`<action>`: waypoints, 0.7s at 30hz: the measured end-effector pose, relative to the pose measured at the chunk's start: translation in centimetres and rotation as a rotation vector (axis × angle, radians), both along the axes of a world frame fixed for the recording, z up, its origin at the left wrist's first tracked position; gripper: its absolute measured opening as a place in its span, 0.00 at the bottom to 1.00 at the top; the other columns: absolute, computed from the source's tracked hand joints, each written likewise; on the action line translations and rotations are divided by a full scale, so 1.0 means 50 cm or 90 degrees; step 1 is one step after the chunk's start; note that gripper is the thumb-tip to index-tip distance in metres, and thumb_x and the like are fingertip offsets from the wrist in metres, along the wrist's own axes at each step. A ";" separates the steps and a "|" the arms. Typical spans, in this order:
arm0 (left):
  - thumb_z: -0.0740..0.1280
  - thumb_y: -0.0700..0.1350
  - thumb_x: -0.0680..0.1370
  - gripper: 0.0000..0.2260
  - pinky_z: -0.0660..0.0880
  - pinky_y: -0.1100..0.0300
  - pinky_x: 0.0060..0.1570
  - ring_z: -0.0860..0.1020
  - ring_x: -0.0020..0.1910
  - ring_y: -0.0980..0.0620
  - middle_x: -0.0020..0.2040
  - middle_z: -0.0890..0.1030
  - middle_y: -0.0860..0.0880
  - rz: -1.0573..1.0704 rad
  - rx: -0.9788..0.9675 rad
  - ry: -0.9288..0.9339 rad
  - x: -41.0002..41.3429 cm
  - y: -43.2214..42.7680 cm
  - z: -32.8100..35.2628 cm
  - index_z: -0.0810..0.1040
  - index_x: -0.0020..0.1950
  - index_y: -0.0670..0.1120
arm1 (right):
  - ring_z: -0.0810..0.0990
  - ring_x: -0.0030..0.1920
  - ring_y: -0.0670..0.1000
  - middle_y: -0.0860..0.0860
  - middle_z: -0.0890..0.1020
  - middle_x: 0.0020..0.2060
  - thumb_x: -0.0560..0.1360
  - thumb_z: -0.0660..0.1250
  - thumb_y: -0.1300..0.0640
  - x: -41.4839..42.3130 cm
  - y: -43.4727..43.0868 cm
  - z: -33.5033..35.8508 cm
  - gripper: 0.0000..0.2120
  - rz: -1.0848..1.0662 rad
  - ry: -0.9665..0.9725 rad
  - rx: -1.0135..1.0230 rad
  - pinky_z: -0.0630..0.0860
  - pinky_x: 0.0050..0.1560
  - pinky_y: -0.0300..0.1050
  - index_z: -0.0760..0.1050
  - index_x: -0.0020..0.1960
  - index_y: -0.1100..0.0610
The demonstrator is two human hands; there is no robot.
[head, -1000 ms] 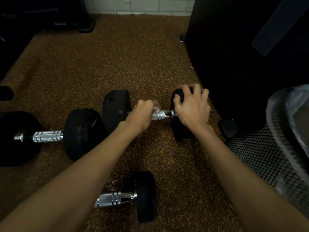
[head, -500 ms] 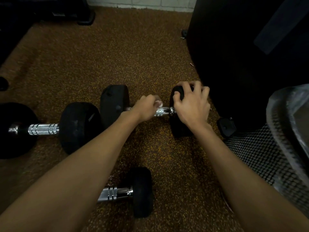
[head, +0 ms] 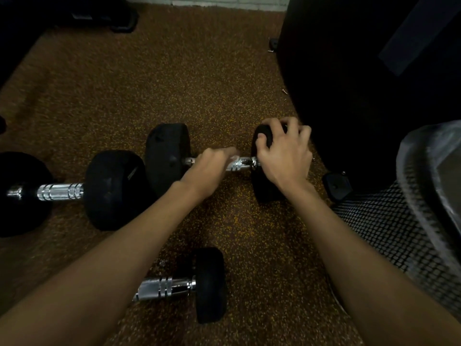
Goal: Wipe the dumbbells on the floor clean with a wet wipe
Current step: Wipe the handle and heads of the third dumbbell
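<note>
Three dumbbells lie on the speckled brown floor [head: 174, 83], each with black heads and a chrome handle.

The middle dumbbell [head: 167, 158] sits just past the centre of the head view. Its long axis runs from 9 to 3 o'clock, one head at each end. The left hand [head: 212, 168] is blurred. Its fingers are curled over the chrome handle, and a pale scrap of wet wipe [head: 234, 159] shows at the fingertips. The right hand [head: 287, 156] caps the 3 o'clock head from above, its fingers spread and hooked over the rim and the thumb pressed on the inner face.

At 9 o'clock from it, with their heads almost touching, lies the left dumbbell [head: 59, 192], also along the 9-to-3 line. A faint mark on its nearer head is too dim to read.

At 6 o'clock lies the near dumbbell [head: 164, 287], its handle tipped slightly toward 2 o'clock. Its visible head is at the 3 o'clock end, and the other end is hidden under the left forearm.

At 3 to 4 o'clock stands a black mesh bin [head: 399, 233] with a clear plastic liner [head: 429, 146]. A large black object [head: 361, 71] fills the 1 to 2 o'clock corner, with a small screw [head: 284, 91] on the floor beside it. A strip of white brick wall [head: 212, 0] shows at 12 o'clock.
</note>
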State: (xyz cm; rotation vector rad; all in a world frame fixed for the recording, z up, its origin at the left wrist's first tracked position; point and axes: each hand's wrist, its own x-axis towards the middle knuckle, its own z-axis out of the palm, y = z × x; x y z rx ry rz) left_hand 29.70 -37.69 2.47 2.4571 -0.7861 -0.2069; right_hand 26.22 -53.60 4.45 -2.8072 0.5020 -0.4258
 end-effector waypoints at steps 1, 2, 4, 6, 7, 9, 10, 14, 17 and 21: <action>0.59 0.39 0.80 0.10 0.75 0.52 0.50 0.79 0.49 0.48 0.51 0.81 0.46 -0.003 -0.012 -0.026 -0.012 0.006 -0.001 0.75 0.59 0.48 | 0.65 0.65 0.56 0.52 0.69 0.65 0.78 0.57 0.45 -0.001 0.000 -0.001 0.18 0.000 -0.002 -0.002 0.72 0.52 0.51 0.69 0.66 0.46; 0.59 0.37 0.79 0.12 0.76 0.52 0.50 0.79 0.49 0.48 0.52 0.80 0.46 0.000 -0.024 -0.048 -0.020 0.009 -0.002 0.75 0.60 0.47 | 0.65 0.65 0.56 0.52 0.69 0.65 0.78 0.57 0.45 -0.002 0.001 -0.001 0.18 -0.001 -0.005 -0.003 0.72 0.52 0.51 0.70 0.66 0.46; 0.59 0.37 0.79 0.11 0.76 0.50 0.48 0.79 0.48 0.47 0.50 0.80 0.45 0.042 -0.029 -0.054 -0.019 0.004 -0.008 0.75 0.58 0.46 | 0.65 0.65 0.56 0.52 0.69 0.64 0.78 0.57 0.45 -0.002 0.001 -0.002 0.18 0.000 -0.010 0.000 0.72 0.52 0.52 0.70 0.66 0.46; 0.59 0.39 0.80 0.09 0.75 0.50 0.49 0.78 0.49 0.44 0.49 0.80 0.43 0.134 -0.019 -0.007 0.004 -0.015 -0.012 0.77 0.57 0.45 | 0.65 0.65 0.56 0.52 0.69 0.64 0.78 0.57 0.45 -0.001 0.001 -0.002 0.18 -0.001 -0.010 0.000 0.72 0.51 0.52 0.70 0.66 0.47; 0.59 0.41 0.81 0.10 0.75 0.49 0.51 0.77 0.51 0.42 0.51 0.80 0.41 0.170 -0.014 0.026 0.015 -0.025 -0.013 0.77 0.57 0.44 | 0.65 0.64 0.56 0.52 0.69 0.64 0.78 0.57 0.45 0.000 0.000 -0.001 0.18 -0.002 -0.007 -0.004 0.72 0.50 0.51 0.70 0.66 0.47; 0.59 0.43 0.81 0.10 0.73 0.52 0.52 0.76 0.54 0.40 0.53 0.79 0.38 0.179 -0.029 0.070 0.026 -0.043 -0.019 0.78 0.57 0.44 | 0.66 0.64 0.56 0.52 0.70 0.64 0.78 0.57 0.45 0.004 0.000 -0.001 0.18 -0.003 -0.003 -0.008 0.72 0.49 0.50 0.70 0.65 0.47; 0.59 0.43 0.81 0.10 0.73 0.54 0.51 0.77 0.54 0.40 0.53 0.80 0.39 0.162 -0.040 0.070 0.020 -0.049 -0.022 0.78 0.57 0.44 | 0.66 0.64 0.56 0.52 0.70 0.64 0.78 0.57 0.45 0.005 0.000 0.000 0.18 -0.005 -0.003 -0.009 0.72 0.49 0.50 0.70 0.65 0.47; 0.58 0.34 0.80 0.17 0.65 0.55 0.66 0.71 0.67 0.44 0.67 0.74 0.42 0.049 -0.022 -0.052 -0.031 -0.044 -0.039 0.71 0.68 0.43 | 0.66 0.63 0.57 0.52 0.70 0.63 0.78 0.57 0.45 0.006 0.000 -0.001 0.17 -0.008 -0.007 -0.007 0.72 0.49 0.51 0.71 0.64 0.47; 0.57 0.31 0.79 0.23 0.51 0.59 0.73 0.59 0.75 0.48 0.75 0.62 0.44 0.028 -0.018 -0.079 -0.048 -0.020 -0.045 0.64 0.74 0.44 | 0.66 0.63 0.56 0.52 0.70 0.63 0.78 0.57 0.45 0.005 0.002 -0.003 0.17 -0.005 -0.009 -0.009 0.72 0.48 0.51 0.71 0.64 0.47; 0.58 0.32 0.79 0.22 0.59 0.58 0.72 0.64 0.73 0.48 0.73 0.67 0.44 0.053 -0.046 -0.078 -0.057 -0.011 -0.041 0.68 0.72 0.45 | 0.66 0.64 0.56 0.51 0.69 0.64 0.78 0.56 0.45 0.002 0.000 -0.002 0.18 -0.005 -0.003 -0.009 0.71 0.49 0.49 0.70 0.65 0.46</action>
